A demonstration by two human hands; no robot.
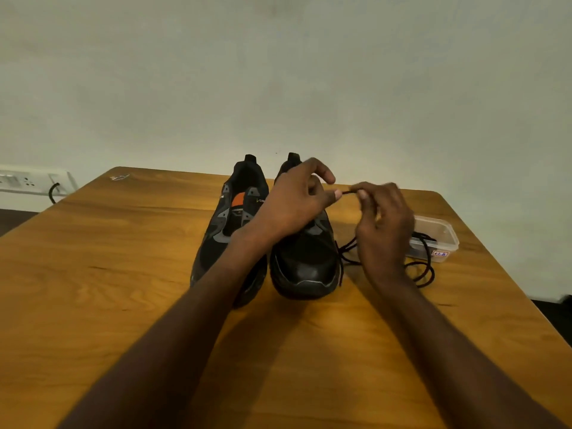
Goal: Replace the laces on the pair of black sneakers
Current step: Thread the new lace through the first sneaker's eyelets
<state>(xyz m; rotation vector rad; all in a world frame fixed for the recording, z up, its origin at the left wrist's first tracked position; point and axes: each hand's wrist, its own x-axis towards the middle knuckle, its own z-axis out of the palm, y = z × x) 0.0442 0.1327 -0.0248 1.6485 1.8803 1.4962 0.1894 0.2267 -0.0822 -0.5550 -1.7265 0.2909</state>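
Two black sneakers stand side by side on the wooden table [93, 274], toes toward me. The left sneaker [230, 224] shows an orange patch on its tongue and no lace. My left hand [294, 202] hovers over the right sneaker [305, 261] and pinches one end of a black lace [345, 192] between thumb and finger. My right hand [383, 224] pinches the same lace end just to the right. The rest of the black lace [424, 270] trails in loops on the table beside the right sneaker.
A small clear plastic box [439, 230] with a label and more black lace inside sits at the right of the table. A wall socket strip [28, 179] with a black cable is on the wall at the far left. The table's right edge is close to the box.
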